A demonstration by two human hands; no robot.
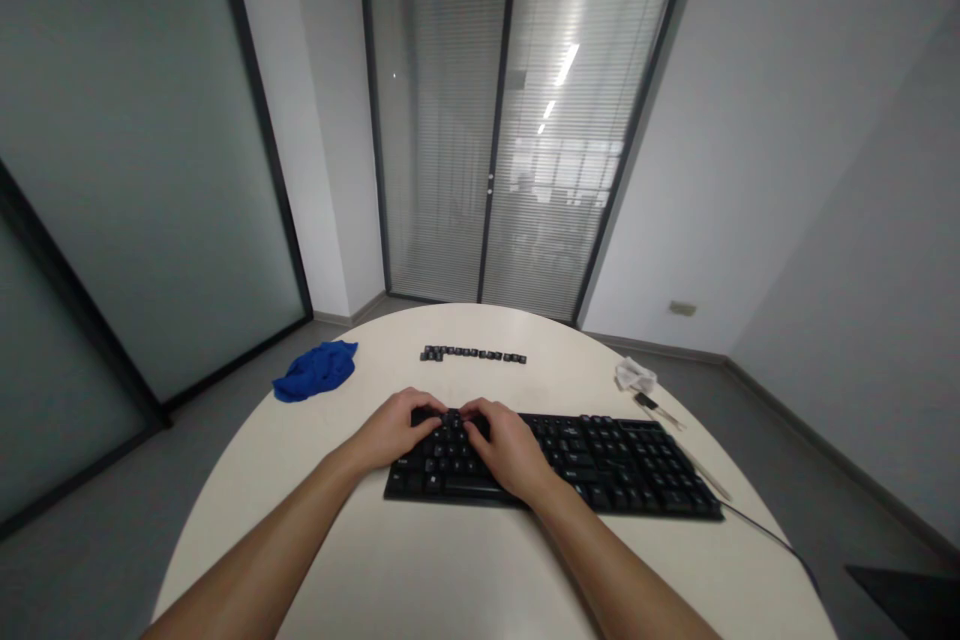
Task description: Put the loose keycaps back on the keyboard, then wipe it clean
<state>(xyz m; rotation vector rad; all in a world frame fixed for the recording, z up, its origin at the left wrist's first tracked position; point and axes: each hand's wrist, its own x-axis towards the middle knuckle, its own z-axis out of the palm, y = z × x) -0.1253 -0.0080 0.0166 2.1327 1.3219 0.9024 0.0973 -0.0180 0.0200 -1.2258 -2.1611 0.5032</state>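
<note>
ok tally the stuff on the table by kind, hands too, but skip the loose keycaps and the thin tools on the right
Keyboard: 1
Blue cloth: 1
Crumpled white cloth or tissue: 1
Hands at the keyboard, left hand and right hand: 2
Total: 5

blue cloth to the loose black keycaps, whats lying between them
Nothing lies between the blue cloth and the loose black keycaps; the head view shows only bare tabletop there.
</note>
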